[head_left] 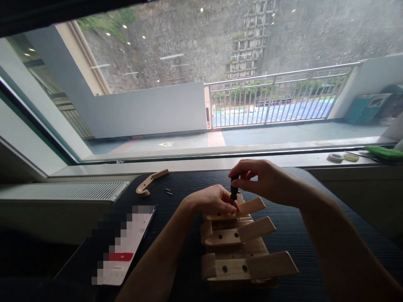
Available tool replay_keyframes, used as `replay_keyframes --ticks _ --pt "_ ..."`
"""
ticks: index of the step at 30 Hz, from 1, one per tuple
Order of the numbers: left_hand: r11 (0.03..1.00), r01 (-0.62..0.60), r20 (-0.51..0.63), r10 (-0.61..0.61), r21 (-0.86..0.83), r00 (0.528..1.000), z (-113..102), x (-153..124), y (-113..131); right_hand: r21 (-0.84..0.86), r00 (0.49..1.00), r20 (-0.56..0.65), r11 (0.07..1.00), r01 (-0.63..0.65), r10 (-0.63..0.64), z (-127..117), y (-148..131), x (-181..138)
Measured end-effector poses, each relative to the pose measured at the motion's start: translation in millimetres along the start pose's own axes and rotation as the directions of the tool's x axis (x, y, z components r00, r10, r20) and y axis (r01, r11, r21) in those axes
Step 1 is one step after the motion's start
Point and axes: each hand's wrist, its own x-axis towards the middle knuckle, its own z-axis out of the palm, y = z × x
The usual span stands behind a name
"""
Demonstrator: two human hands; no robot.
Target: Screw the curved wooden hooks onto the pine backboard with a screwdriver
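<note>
A wooden rack board lies on the black table with three wooden hooks on it. My right hand is closed round the black handle of a small screwdriver, held upright over the farthest hook. My left hand is closed in a pinch at the base of that hook, right beside the screwdriver tip. The middle hook and the nearest hook lie untouched, the nearest showing two screw holes.
A loose wooden hook and two small screws lie at the table's far left. A phone rests at the near left. A window sill with tape rolls and a green cloth runs behind; a radiator grille sits left.
</note>
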Motion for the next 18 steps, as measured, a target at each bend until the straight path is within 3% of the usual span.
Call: replay_keyframes --ticks 18 --pt "1.000 0.009 -0.009 -0.009 -0.002 1.000 1.2 1.5 -1.6 0.069 0.999 0.025 0.997 0.027 -0.029 3.5 4.0 1.1"
